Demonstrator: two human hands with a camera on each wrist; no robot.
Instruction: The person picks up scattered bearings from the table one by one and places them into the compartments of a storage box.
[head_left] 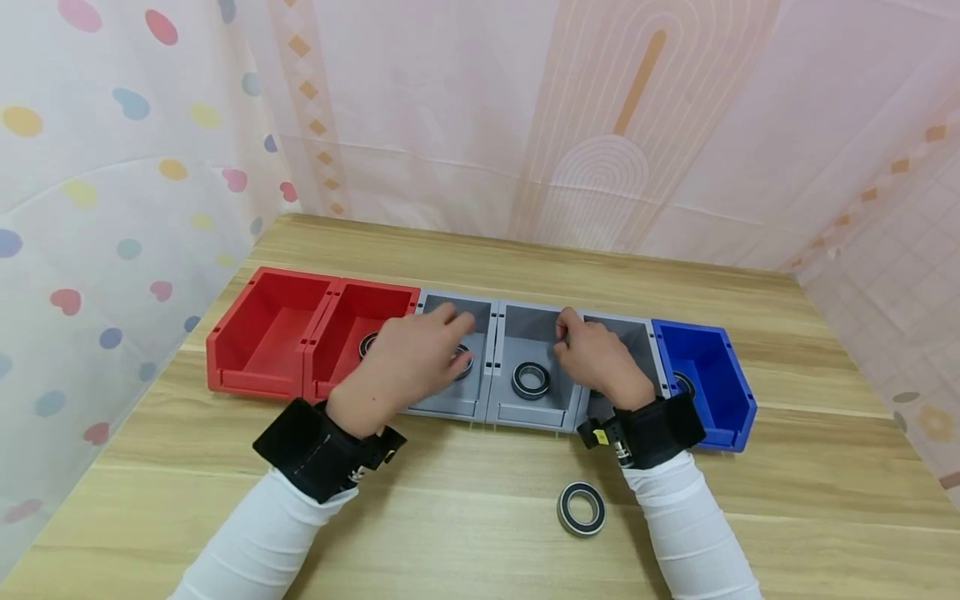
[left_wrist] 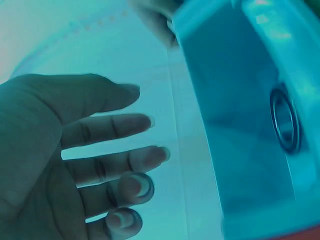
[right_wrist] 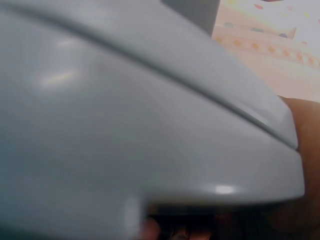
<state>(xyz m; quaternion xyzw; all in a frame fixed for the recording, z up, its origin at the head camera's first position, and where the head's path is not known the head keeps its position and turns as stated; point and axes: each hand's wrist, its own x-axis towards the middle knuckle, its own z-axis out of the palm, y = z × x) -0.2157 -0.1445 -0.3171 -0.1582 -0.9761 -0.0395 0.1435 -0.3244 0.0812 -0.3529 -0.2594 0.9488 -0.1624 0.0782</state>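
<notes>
My left hand (head_left: 408,354) hovers over the left grey bin (head_left: 442,406), hiding part of a ball bearing (head_left: 464,363) in it. In the left wrist view its fingers are loosely bent with nothing between them, beside a bin holding a bearing (left_wrist: 286,120). My right hand (head_left: 600,358) is over the right grey bin (head_left: 637,337), fingers bent near the divider beside the middle grey bin (head_left: 536,321). A bin wall (right_wrist: 150,125) covers most of the right wrist view, so whether that hand holds anything is hidden. The middle bin contains a black-sealed bearing (head_left: 531,380).
A loose bearing (head_left: 581,509) lies on the wooden table (head_left: 465,517) in front of the row. Two red bins (head_left: 273,333) stand at the left; the second contains a bearing (head_left: 367,343). At the right end, a blue bin (head_left: 720,392) has a partly hidden bearing (head_left: 684,383).
</notes>
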